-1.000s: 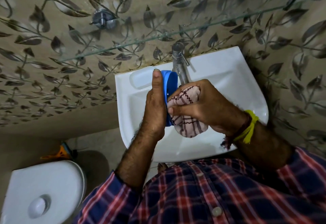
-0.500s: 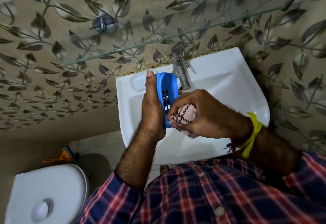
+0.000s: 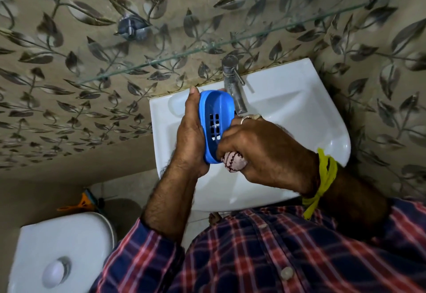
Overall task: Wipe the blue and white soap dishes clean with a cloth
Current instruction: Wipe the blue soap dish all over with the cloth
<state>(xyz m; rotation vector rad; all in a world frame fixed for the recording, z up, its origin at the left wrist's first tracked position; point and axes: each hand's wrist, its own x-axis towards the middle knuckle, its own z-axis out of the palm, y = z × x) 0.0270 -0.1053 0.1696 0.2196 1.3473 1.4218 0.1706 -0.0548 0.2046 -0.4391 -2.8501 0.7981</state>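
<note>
Dish in left grip, cloth beside

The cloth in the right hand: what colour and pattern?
Pale pinkish-white with thin dark red stitch-like lines, seen in the head view, where the cloth is bunched in the right hand.

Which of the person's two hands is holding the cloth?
The right hand, the one with the yellow wristband: it clutches the bunched cloth against the blue soap dish. The left hand only grips the dish.

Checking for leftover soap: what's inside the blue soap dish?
The blue plastic soap dish shows a bare floor with drain slots, no soap. Its lower end is covered by the right hand and the striped cloth.
</note>
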